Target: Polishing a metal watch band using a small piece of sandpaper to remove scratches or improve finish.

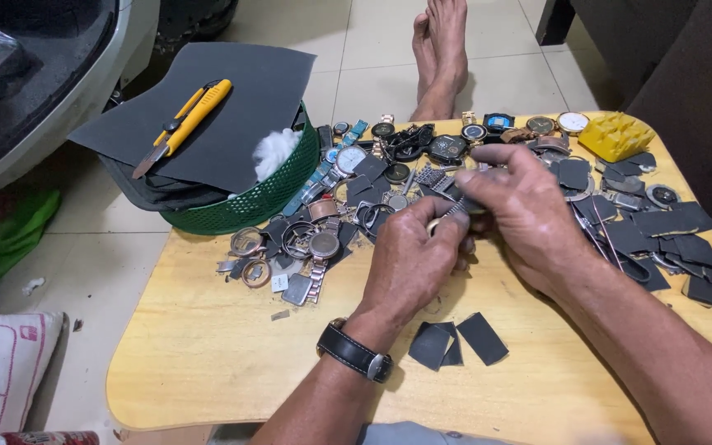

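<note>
Head view, looking straight down on a low wooden table (pixel 208 346), and both hands meet just above its middle. The left hand (pixel 409 264), with a black-strapped wristwatch (pixel 354 353) on its wrist, is curled nearly shut, fingertips pinching one end of a short metal watch band (pixel 452 212). The right hand (pixel 525 206) comes in from the right, fingers bent down over the band's other end, thumb tucked under. The band's long axis runs on a slant, lower left to upper right, and it is lifted clear of the tabletop. What the far end looks like I cannot tell; the right fingers cover it.

Room to move: the near half of the table is mostly bare, only three dark sandpaper scraps (pixel 455 339) just below the hands. Behind and to the right it is crowded with watches and loose parts (pixel 315 239). A green basket (pixel 265 198) sits at the back-left edge, a yellow utility knife (pixel 187 124) lying on top.
</note>
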